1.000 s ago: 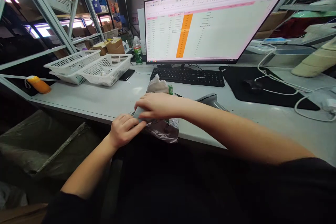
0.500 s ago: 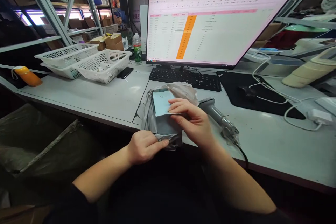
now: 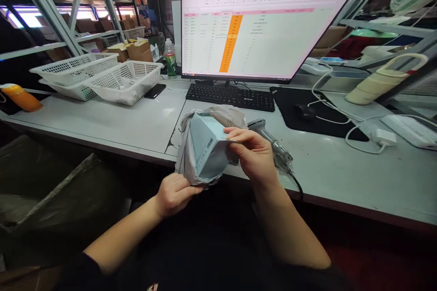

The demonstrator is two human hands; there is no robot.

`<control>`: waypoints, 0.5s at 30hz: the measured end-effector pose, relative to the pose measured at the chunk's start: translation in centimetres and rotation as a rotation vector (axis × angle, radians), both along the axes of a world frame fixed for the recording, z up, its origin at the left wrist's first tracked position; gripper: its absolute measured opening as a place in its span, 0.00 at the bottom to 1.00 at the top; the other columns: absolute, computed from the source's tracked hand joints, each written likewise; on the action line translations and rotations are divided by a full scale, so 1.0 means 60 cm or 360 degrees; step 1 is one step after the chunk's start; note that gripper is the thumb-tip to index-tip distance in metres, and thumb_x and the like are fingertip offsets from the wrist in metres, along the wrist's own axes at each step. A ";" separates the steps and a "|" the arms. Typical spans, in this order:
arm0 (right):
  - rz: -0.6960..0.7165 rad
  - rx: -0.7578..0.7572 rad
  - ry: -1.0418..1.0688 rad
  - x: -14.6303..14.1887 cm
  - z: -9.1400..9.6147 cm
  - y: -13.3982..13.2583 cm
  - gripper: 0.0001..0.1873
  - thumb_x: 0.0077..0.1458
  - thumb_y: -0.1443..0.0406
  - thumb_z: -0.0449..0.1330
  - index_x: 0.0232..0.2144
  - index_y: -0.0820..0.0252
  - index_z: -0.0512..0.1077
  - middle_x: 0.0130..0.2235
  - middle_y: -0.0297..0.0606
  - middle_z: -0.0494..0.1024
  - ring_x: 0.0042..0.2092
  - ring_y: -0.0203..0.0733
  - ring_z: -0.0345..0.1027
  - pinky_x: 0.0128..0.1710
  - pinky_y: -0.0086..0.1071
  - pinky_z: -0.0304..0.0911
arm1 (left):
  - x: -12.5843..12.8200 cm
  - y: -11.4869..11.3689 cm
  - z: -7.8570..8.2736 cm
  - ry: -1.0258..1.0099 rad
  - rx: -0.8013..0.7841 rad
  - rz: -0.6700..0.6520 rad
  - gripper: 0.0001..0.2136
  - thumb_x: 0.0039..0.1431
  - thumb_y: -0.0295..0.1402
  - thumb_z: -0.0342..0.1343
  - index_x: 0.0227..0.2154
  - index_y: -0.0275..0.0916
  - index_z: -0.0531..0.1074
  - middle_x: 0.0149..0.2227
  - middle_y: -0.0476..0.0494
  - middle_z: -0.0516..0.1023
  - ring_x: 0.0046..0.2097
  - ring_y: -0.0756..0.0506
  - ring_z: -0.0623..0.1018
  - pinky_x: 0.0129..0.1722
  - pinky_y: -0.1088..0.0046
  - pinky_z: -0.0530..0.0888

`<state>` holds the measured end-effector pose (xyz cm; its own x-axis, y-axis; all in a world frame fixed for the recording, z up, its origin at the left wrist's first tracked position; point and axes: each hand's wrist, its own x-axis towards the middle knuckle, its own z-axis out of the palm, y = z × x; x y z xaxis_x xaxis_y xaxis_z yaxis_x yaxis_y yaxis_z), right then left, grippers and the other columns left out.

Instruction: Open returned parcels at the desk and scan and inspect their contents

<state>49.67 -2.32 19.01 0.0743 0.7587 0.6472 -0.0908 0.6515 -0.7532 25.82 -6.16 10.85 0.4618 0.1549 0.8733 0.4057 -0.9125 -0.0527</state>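
My left hand [image 3: 175,194] is closed on the lower edge of a grey plastic mailer bag [image 3: 186,154] held up at the desk's front edge. My right hand [image 3: 254,157] pinches a pale blue box [image 3: 205,145] with a barcode, which sticks partly out of the bag's open side. A grey barcode scanner [image 3: 271,142] lies on the desk just behind my right hand, its black cable running off the edge.
A monitor [image 3: 259,27] with a spreadsheet stands over a black keyboard [image 3: 230,95]. Right are a mouse [image 3: 305,111] on a black pad and white cables [image 3: 355,132]. Left are white mesh baskets [image 3: 102,79], a phone [image 3: 154,91], a bottle [image 3: 170,59], an orange object [image 3: 20,96].
The bag has been lifted off the desk edge and tilted up. My right hand has drawn the blue box farther out, so its barcode side now shows.
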 end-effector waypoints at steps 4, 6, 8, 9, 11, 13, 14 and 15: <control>0.0123 -0.0150 -0.0293 0.034 -0.006 0.008 0.13 0.48 0.56 0.73 0.23 0.53 0.73 0.43 0.39 0.83 0.55 0.53 0.73 0.58 0.52 0.67 | -0.055 0.026 0.029 -0.0345 -0.0330 0.0102 0.18 0.67 0.45 0.54 0.53 0.42 0.73 0.40 0.40 0.78 0.43 0.42 0.78 0.49 0.58 0.74; 0.0146 -0.0245 -0.0394 0.047 -0.013 0.007 0.14 0.48 0.55 0.73 0.23 0.54 0.73 0.54 0.41 0.80 0.58 0.55 0.71 0.57 0.52 0.68 | -0.074 0.061 0.068 -0.0505 -0.0584 0.0197 0.27 0.66 0.51 0.52 0.61 0.42 0.66 0.54 0.33 0.74 0.57 0.36 0.74 0.56 0.52 0.72; 0.0145 -0.0266 -0.0441 0.049 -0.018 0.004 0.14 0.49 0.55 0.72 0.24 0.54 0.73 0.62 0.41 0.73 0.62 0.55 0.68 0.59 0.52 0.66 | -0.072 0.112 0.115 -0.0474 -0.0777 0.0282 0.32 0.63 0.53 0.56 0.66 0.45 0.60 0.64 0.31 0.64 0.66 0.34 0.66 0.60 0.51 0.70; 0.0145 -0.0248 -0.0449 0.048 -0.019 0.002 0.14 0.50 0.55 0.72 0.24 0.54 0.74 0.63 0.40 0.71 0.64 0.55 0.65 0.62 0.52 0.63 | -0.062 0.141 0.137 -0.0410 -0.0840 0.0295 0.35 0.60 0.54 0.58 0.66 0.46 0.60 0.67 0.31 0.61 0.68 0.32 0.63 0.60 0.49 0.69; 0.0169 -0.0198 -0.0491 0.043 -0.016 -0.004 0.13 0.51 0.56 0.72 0.24 0.54 0.74 0.65 0.39 0.69 0.67 0.54 0.60 0.65 0.51 0.58 | -0.032 0.200 0.175 -0.0283 -0.1029 0.0261 0.38 0.53 0.54 0.63 0.65 0.47 0.63 0.70 0.33 0.57 0.70 0.31 0.60 0.62 0.49 0.68; 0.0217 -0.0188 -0.0561 0.041 -0.007 -0.010 0.13 0.51 0.56 0.71 0.24 0.54 0.74 0.65 0.39 0.69 0.68 0.54 0.59 0.65 0.52 0.58 | 0.004 0.250 0.196 -0.0226 -0.1350 0.0136 0.33 0.53 0.53 0.62 0.60 0.43 0.70 0.66 0.33 0.65 0.67 0.32 0.66 0.61 0.53 0.68; 0.0240 -0.0205 -0.0606 0.043 -0.001 -0.011 0.13 0.52 0.56 0.71 0.24 0.54 0.74 0.66 0.40 0.68 0.68 0.55 0.58 0.65 0.52 0.59 | 0.020 0.268 0.201 -0.0208 -0.1494 0.0069 0.29 0.56 0.53 0.58 0.55 0.40 0.74 0.60 0.33 0.72 0.62 0.33 0.71 0.58 0.56 0.71; 0.0263 -0.0234 -0.0652 0.046 0.006 -0.012 0.13 0.53 0.56 0.70 0.24 0.54 0.74 0.66 0.40 0.68 0.68 0.56 0.58 0.64 0.53 0.60 | 0.033 0.282 0.202 -0.0196 -0.1600 0.0014 0.27 0.58 0.54 0.55 0.50 0.38 0.77 0.53 0.34 0.78 0.56 0.35 0.76 0.54 0.59 0.73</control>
<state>52.46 -3.03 19.34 -0.2948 0.8248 0.4826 0.1400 0.5368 -0.8320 27.79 10.74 22.95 0.3726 0.8476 0.3778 0.3637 -0.5079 0.7809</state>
